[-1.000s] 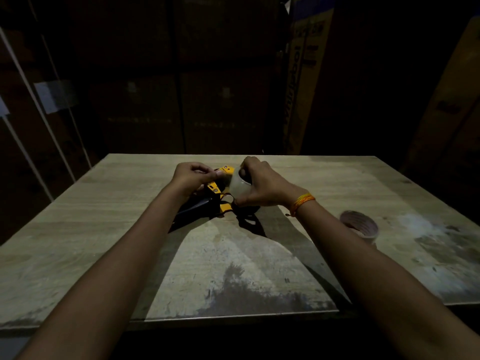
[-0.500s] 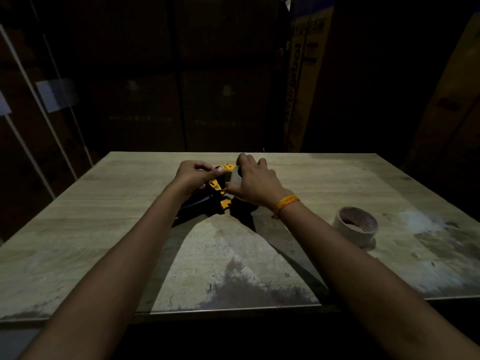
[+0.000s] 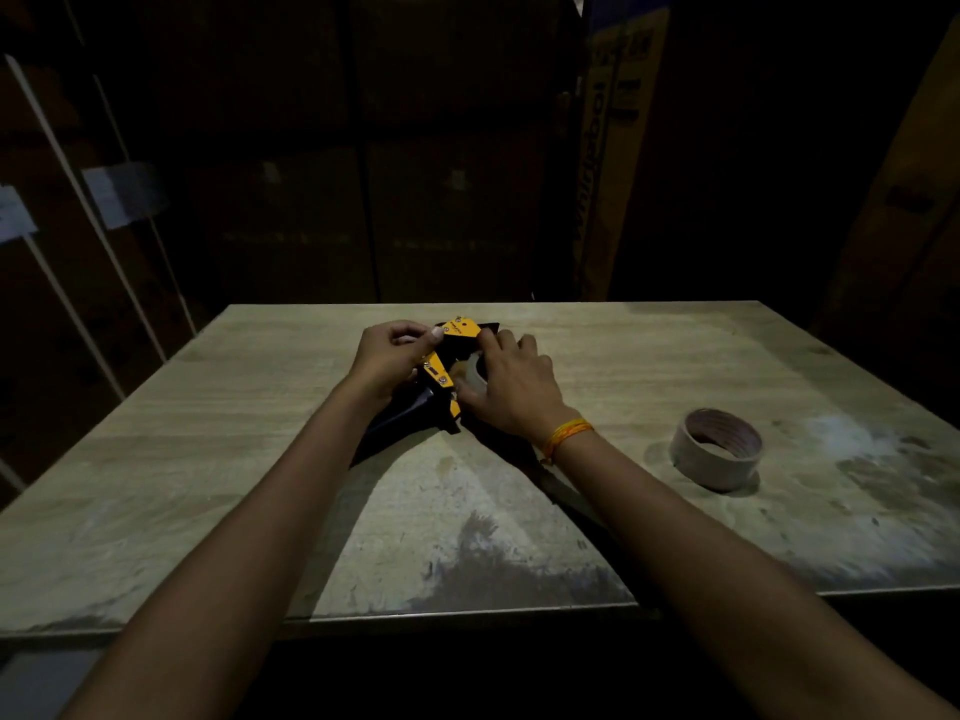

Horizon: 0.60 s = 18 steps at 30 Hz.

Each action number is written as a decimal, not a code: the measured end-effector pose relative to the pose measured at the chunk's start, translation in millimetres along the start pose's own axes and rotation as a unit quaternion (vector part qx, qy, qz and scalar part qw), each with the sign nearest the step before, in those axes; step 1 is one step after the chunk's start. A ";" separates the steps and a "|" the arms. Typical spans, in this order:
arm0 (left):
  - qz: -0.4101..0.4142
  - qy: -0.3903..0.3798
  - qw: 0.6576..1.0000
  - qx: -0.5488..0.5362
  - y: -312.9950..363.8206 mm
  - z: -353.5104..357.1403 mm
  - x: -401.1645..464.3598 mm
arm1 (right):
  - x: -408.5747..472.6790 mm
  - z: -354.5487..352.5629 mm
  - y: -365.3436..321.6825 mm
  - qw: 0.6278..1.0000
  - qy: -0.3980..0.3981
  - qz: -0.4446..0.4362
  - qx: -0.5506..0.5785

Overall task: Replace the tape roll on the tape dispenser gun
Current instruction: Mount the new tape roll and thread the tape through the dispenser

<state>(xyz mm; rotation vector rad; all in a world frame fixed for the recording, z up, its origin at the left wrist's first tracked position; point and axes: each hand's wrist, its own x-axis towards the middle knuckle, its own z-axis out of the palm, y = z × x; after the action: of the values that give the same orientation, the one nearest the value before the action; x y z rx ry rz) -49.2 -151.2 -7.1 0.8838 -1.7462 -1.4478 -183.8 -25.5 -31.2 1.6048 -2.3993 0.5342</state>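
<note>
I see the tape dispenser gun (image 3: 441, 379), black with orange-yellow plates, lying on the wooden table (image 3: 649, 356) just above the centre of the frame, its dark handle pointing down and left under my left wrist. My left hand (image 3: 389, 356) is curled closed around the gun's upper left side, thumb and fingertips pinching at the orange plate near the top. My right hand (image 3: 511, 389) lies over the gun's right side, fingers bent around a pale clear tape roll (image 3: 474, 370) seated on the gun; only a sliver of that roll shows between thumb and forefinger. An orange thread band (image 3: 566, 436) circles the right wrist. In the right-centre of the frame a second, tan tape roll (image 3: 717, 449) lies flat on the table, well apart from both hands
</note>
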 end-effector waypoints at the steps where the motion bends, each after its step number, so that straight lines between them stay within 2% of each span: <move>1: 0.018 0.011 1.000 -0.003 -2.7 -0.2 -4.3 | -1.8 0.2 -1.0 1.000 0.015 -0.003 0.007; 5: 0.131 0.085 0.987 0.044 -18.1 -1.2 -22.4 | -6.1 -1.3 -10.8 0.995 0.080 -0.011 0.056; 8: 0.163 0.093 0.981 0.044 -20.2 -3.8 -31.0 | -7.7 -1.2 -16.8 0.992 0.101 0.005 0.077; 11: 0.133 0.112 0.984 0.046 -13.3 -1.1 -45.6 | -8.3 0.4 -18.3 0.991 0.103 0.011 0.091; 13: 0.082 0.125 0.983 0.106 -11.5 -0.3 -56.1 | -8.8 0.8 -18.8 0.990 0.102 0.011 0.099; 16: 0.043 0.081 0.963 0.253 -18.0 -4.2 -73.3 | -10.1 -1.0 -18.5 0.989 0.102 0.013 0.111; 18: 0.036 0.034 0.949 0.310 -23.0 -6.1 -84.5 | -10.6 -2.5 -18.5 0.987 0.099 0.014 0.123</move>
<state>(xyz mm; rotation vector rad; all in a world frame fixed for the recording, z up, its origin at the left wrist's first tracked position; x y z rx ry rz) 2.2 -86.3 -36.2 1.1490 -2.1933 -0.8013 -162.8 -21.8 -29.4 1.5268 -2.2823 0.9791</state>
